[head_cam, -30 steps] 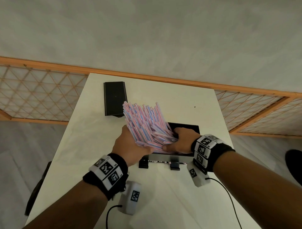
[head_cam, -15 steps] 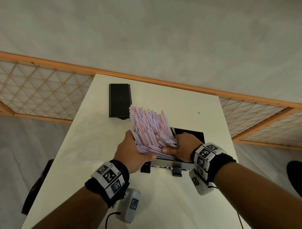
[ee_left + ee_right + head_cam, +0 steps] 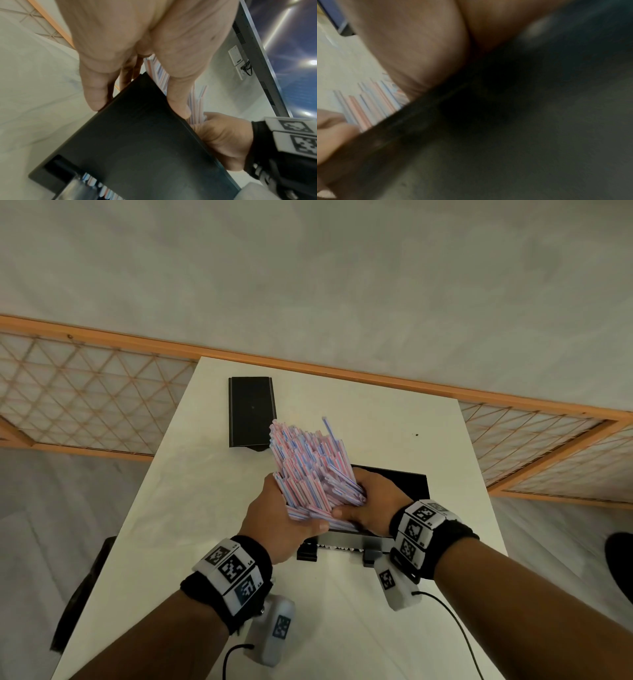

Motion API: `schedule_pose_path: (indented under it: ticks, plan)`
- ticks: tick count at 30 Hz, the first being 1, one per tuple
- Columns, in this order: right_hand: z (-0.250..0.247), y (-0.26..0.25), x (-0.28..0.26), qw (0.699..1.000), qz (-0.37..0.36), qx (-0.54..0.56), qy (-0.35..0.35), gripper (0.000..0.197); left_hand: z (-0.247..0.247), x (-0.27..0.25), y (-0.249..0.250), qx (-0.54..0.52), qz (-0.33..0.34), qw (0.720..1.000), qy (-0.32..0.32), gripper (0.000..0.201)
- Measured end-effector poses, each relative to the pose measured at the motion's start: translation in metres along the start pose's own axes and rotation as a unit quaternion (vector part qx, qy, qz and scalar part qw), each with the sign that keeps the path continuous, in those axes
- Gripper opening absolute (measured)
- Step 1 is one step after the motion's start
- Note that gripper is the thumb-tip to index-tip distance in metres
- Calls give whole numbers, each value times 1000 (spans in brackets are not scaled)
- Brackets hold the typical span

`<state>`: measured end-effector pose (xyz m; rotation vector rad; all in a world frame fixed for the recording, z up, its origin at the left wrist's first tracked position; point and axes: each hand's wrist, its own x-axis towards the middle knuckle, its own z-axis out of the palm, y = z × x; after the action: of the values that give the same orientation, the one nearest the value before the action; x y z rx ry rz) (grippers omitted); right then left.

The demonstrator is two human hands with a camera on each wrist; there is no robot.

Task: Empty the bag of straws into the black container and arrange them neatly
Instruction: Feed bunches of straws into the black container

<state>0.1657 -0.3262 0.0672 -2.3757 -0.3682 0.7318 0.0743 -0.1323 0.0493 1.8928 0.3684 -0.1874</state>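
Straws (image 3: 310, 470): pink, blue and white striped bundle, fanned, tilted up and away, lower ends at near-left rim of black container (image 3: 407, 482); one straw juts above the rest. Left hand (image 3: 277, 517) wrapped round bundle's left side, thumb under lower ends; right hand (image 3: 371, 501) clasped on its right side, over container opening. Both hands closed on same bundle, thumbs nearly meeting. Container near right part of white table (image 3: 191, 508), front wall with two black clips; right table edge close beside, little room there. More straws visible low in container's front slot in left wrist view. Open tabletop to left and near side. Black lid (image 3: 251, 412) flat beyond, apart, near far-left edge. Square-coded wrist markers; no legible writing. Right wrist view blurred.
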Motion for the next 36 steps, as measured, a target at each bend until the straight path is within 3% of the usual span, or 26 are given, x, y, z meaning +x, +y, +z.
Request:
schedule_pose_path:
  ticks: [7, 9, 12, 15, 16, 18, 21, 24, 28, 33, 36]
  plan:
    - [-13, -27, -9, 992, -94, -3, 82, 28, 0, 0, -1, 5, -9, 1000, 1, 80]
    - [-16, -27, -12, 992, -92, -24, 80, 34, 0, 0, -1, 3, -9, 1000, 3, 84]
    - [-22, -18, -18, 990, -47, -73, 108, 63, 0, -1, -1, -5, -12, 1000, 0, 83]
    - [-26, -5, -31, 972, -16, -110, 208, 48, 0, 1, -7, -26, -27, 999, -5, 84]
    - [-25, 0, -36, 971, 3, -126, 202, 46, 1, 2, -8, -32, -30, 999, -8, 86]
    - [-16, 9, -43, 983, 41, -143, 109, 48, 1, 4, -10, -27, -25, 999, -17, 89]
    - [0, 17, -51, 989, 27, -146, -21, 55, -1, 7, -10, 14, 4, 999, -45, 91]
    - [5, 19, -53, 984, 0, -174, -36, 50, -6, 5, -10, 86, 24, 994, -69, 98]
    - [9, 23, -54, 986, 22, -159, -51, 50, -14, 1, -3, 85, -16, 995, -55, 98]
    - [4, 12, -46, 987, 32, -136, -76, 40, -16, -3, 12, 59, -47, 995, -59, 66]
    - [1, 9, -46, 979, 38, -181, -83, 38, -20, -4, 11, 94, -76, 991, -56, 82]
